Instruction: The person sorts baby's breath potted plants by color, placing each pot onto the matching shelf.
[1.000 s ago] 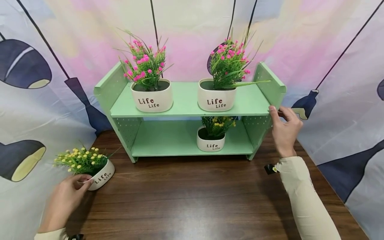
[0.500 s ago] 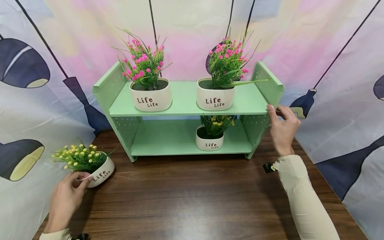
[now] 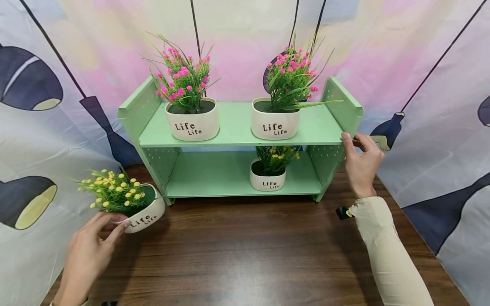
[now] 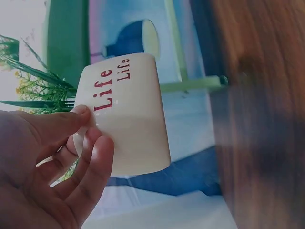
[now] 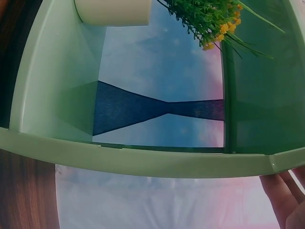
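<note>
My left hand [image 3: 89, 250] pinches the rim of a white flowerpot [image 3: 147, 219] with yellow flowers, thumb outside on the lettered side. The pot tilts to the left and, in the left wrist view, the flowerpot [image 4: 128, 124] hangs above the wood. My right hand [image 3: 361, 165] holds the right side panel of a green two-tier shelf [image 3: 233, 146]; some of its fingers are hidden behind the panel. On the upper tier stand two white pots with pink flowers, a left pot [image 3: 193, 123] and a right pot [image 3: 275, 123]. A yellow-flowered pot [image 3: 268, 178] stands right of middle on the lower tier.
The shelf stands at the back of a brown wooden table [image 3: 237, 250]. Behind and beside it hangs a printed cloth [image 3: 237, 51] with lamp shapes. The shelf's left side panel [image 3: 143, 106] rises close to the held pot.
My left hand has lifted the yellow-flowered pot off the table and moved it right, toward the shelf. My right hand stays on the shelf's side panel.
</note>
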{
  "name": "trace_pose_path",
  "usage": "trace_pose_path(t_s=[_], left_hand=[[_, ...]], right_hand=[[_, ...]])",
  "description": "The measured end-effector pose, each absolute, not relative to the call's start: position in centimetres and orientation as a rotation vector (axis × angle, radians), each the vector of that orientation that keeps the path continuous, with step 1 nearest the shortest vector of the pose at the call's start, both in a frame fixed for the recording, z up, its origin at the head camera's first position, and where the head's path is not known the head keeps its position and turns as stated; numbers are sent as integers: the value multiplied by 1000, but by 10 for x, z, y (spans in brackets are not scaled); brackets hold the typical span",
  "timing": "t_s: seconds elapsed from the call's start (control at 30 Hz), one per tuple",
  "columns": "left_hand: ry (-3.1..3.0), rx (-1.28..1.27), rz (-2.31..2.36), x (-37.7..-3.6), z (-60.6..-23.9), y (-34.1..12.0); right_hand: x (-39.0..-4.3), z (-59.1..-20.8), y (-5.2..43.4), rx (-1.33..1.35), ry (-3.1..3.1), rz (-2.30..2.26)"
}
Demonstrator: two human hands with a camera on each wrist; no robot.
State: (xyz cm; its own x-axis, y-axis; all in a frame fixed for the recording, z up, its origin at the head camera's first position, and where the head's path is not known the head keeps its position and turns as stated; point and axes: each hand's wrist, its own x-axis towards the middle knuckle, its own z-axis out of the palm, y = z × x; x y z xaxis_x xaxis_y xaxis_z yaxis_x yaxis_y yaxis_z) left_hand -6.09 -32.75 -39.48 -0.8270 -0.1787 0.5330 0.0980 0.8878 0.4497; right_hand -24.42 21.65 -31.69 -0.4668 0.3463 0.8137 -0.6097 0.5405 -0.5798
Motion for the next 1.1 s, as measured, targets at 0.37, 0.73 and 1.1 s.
trace_pose_path(t_s=[0.37,0.73,1.1], left_hand=[[-2379,-190,-633,-82,-375,-295],[-2402,-246,-810,-116,-374,-266],[-2412,-213,-805,-149,-390,-252]], right_hand=[[-244,-316,219,224,-1726,1114],[-269,-337,235,220,-1750,1119],[-269,-338,235,194,-1758,1135]])
